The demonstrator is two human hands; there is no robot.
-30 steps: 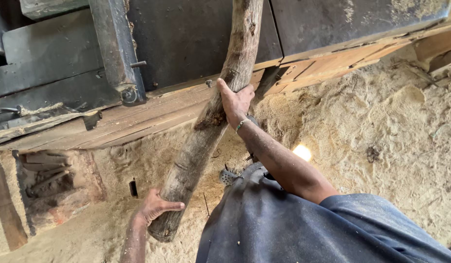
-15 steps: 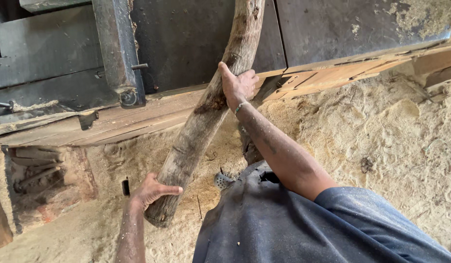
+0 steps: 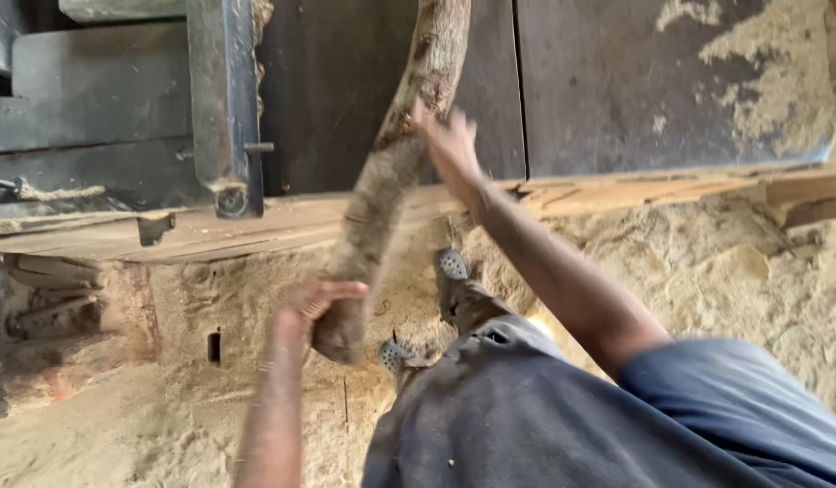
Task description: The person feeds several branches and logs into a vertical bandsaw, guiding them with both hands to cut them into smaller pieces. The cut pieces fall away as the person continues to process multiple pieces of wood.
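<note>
log (image 3: 382, 199) raised higher | left hand (image 3: 311, 305) now gripping its butt end

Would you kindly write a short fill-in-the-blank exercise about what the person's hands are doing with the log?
1. The left hand grips the log near its ____ end.
2. The right hand rests ____ up the log than the left hand.
3. The ground is covered with pale ____.

Missing words: lower; higher; sawdust

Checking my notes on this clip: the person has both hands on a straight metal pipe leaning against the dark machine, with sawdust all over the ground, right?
Not quite: it is a rough, curved log, not a metal pipe. The head view shows the left hand near its lower end and the right hand higher up, the log leaning against the dark machine above sawdust-covered ground.
</note>
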